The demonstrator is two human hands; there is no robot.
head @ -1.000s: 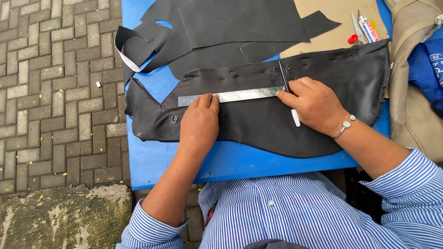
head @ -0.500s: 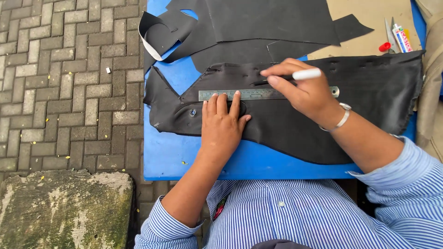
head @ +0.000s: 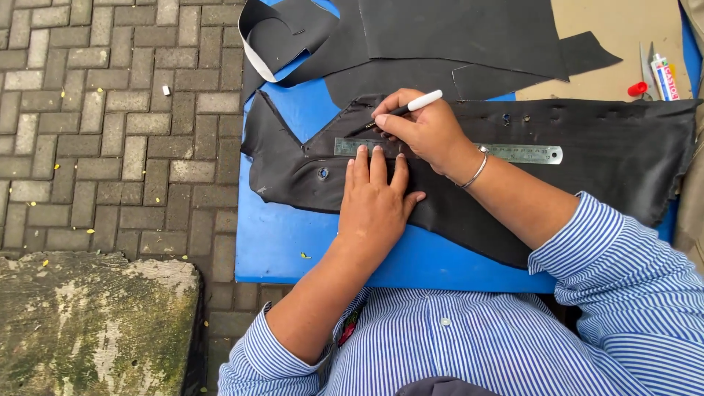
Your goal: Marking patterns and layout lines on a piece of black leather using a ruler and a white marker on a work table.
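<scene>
A large black rubber sheet (head: 587,154) lies on a blue table (head: 286,235). A steel ruler (head: 524,153) rests flat across it. My left hand (head: 375,196) lies flat, fingers spread, pressing the ruler's left part and the sheet. My right hand (head: 424,130) grips a pen (head: 407,108) with a white cap, its tip touching the sheet just above the ruler's left end. A thin bracelet is on my right wrist.
More black rubber pieces (head: 440,37) lie at the back of the table, one curling at the far left. A tan board (head: 623,29), scissors with a red handle (head: 639,84) and a small tube (head: 666,77) sit at the back right. Brick paving (head: 110,125) and a mossy stone block (head: 88,323) are left.
My right hand has moved left along the ruler with the pen, from its middle to its left end. My left hand stays pressed on the ruler. The view has shifted.
</scene>
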